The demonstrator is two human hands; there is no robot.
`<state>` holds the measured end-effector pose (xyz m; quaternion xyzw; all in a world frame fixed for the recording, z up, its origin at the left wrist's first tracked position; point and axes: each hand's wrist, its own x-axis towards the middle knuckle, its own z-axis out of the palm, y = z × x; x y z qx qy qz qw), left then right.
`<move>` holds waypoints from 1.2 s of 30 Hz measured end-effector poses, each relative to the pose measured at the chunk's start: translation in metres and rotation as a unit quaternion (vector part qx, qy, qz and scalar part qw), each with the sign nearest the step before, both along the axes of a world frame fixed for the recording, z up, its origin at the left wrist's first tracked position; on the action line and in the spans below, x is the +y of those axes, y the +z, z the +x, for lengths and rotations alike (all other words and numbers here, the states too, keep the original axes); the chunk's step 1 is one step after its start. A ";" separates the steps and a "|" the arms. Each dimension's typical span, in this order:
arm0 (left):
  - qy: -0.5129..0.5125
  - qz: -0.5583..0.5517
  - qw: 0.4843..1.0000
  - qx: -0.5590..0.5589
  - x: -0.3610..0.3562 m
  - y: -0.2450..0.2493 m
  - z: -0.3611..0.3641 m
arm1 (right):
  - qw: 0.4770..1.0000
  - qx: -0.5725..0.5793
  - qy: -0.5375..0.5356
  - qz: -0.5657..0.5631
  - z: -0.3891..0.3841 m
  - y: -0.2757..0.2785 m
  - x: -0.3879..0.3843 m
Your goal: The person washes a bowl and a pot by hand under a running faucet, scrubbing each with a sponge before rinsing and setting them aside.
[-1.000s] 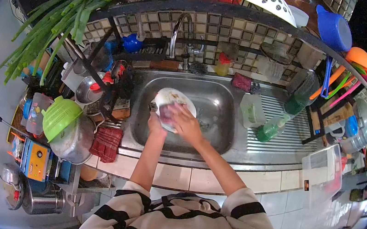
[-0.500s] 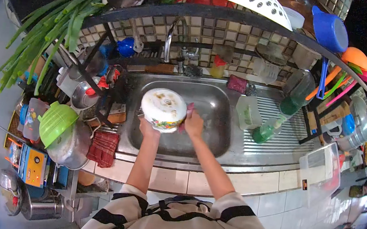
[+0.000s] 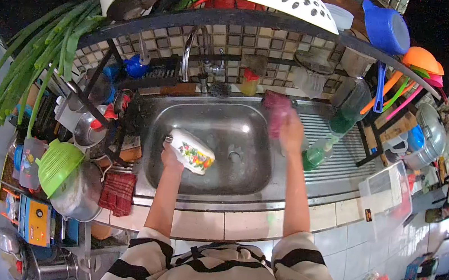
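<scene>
- We see the left hand (image 3: 169,158) at the left side of the stainless-steel sink (image 3: 244,123), its fingers (image 3: 167,145) wrapped tight around the rim end of a white enamel pot with a flower pattern (image 3: 193,152).
- The pot lies tilted on its side just above the basin floor. Its painted wall faces us and its body points away from the fingers towards the drain.
- The right hand (image 3: 292,133) is up at the sink's back right corner, well apart from the pot. Its fingers are closed on a magenta scrubbing cloth (image 3: 276,111) that hangs soft and crumpled beside the ribbed steel drainboard (image 3: 341,161).
- The pot is smooth and glossy with rounded sides. The sink is dull, wet metal, and the wall behind it is small square mosaic tile.
- A green plastic bottle (image 3: 314,155) stands on the drainboard just right of the right hand.
- On the worktop to the left sit a lime-green plastic colander (image 3: 57,160) over a metal pot, and a dark red checked towel (image 3: 116,191).
- A curved chrome tap (image 3: 190,50) rises behind the basin, and a bundle of long green spring onions (image 3: 36,61) hangs at the left.
- Half a second ago the pot was held bottom-up in mid-basin with the cloth pressed to its side. Now the pot has dropped and tipped over, and the right hand has carried the cloth off to the far corner.
</scene>
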<state>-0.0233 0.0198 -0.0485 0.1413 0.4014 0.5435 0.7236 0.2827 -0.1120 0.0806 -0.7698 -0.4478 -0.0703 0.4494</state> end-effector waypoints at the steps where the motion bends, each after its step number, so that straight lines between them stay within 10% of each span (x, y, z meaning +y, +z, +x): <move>1: 0.000 0.000 1.000 -0.002 -0.001 0.002 0.001 | 0.995 0.002 -0.053 -0.085 0.014 0.006 -0.002; 7: -0.042 0.086 0.989 0.115 -0.007 0.036 0.019 | 0.955 0.039 -0.104 -0.276 0.051 -0.005 0.018; 11: -0.089 0.154 0.965 0.190 -0.002 0.054 0.026 | 0.985 -0.130 0.100 0.052 0.015 -0.004 0.085; 14: -0.101 0.174 0.957 0.207 -0.007 0.077 0.030 | 0.941 0.086 0.315 -0.087 0.000 -0.016 0.160; 18: -0.133 0.180 0.956 0.190 -0.008 0.093 0.026 | 0.985 -0.068 0.159 -0.007 -0.040 -0.011 0.223; 21: -0.139 0.152 0.955 0.213 -0.010 0.105 0.017 | 0.972 -0.004 0.182 -0.146 -0.005 -0.082 0.325; 23: -0.152 0.157 0.952 0.213 -0.008 0.101 0.011 | 0.841 0.491 0.218 -0.058 0.016 -0.115 0.359; 25: -0.142 0.151 0.954 0.214 -0.003 0.093 0.008 | 0.974 -0.069 0.157 -0.145 0.015 -0.163 0.429; 30: -0.135 0.153 0.946 0.252 0.000 0.094 0.016 | 0.925 0.344 0.156 0.037 -0.023 -0.098 0.350; 36: -0.133 0.144 0.959 0.205 0.010 0.081 0.030 | 0.965 0.165 0.178 0.104 -0.034 -0.067 0.292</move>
